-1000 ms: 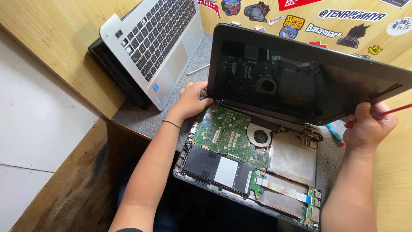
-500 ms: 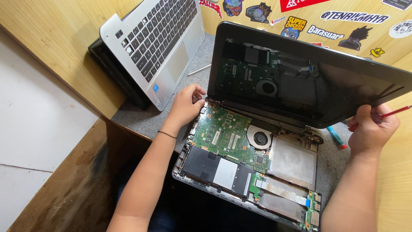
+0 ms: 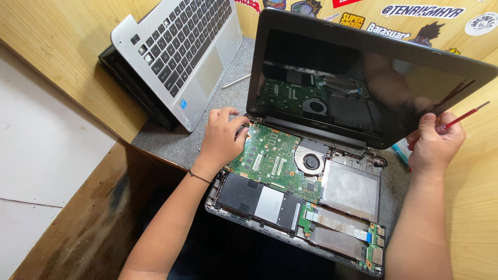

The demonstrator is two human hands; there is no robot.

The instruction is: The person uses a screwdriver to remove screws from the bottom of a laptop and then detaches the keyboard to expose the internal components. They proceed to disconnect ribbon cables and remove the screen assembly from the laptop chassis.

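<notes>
Green circuit board (image 3: 270, 158) lies bare in the opened laptop base (image 3: 295, 207), and I take that board as my landmark. My left hand (image 3: 222, 137) rests on the board's upper-left corner, fingers curled down and pressing at the edge beside the screen hinge; they pinch nothing that I can make out. Compared with a second ago this hand has slid from the base's outer edge onto the board corner itself, closer under the lid. My right hand (image 3: 434, 144) sits well to the right of the board, fingers closed around the lid's (image 3: 363, 78) right edge, with a red-handled screwdriver (image 3: 461, 118) trapped between them and pointing up and away. That hand has risen slightly, and the black lid now stands more upright, its glass mirroring the board and fan. The round fan (image 3: 310, 162) touches the board's right side; a silver shielded plate (image 3: 350, 187) lies further right; the black battery (image 3: 257, 199) lies just below the board, toward me. Above and left of the board, apart from it, a silver keyboard cover (image 3: 179, 54) leans tilted against the wooden wall (image 3: 62, 46). I judge the shift means the lid is being steadied while the hinge corner is worked by hand.
</notes>
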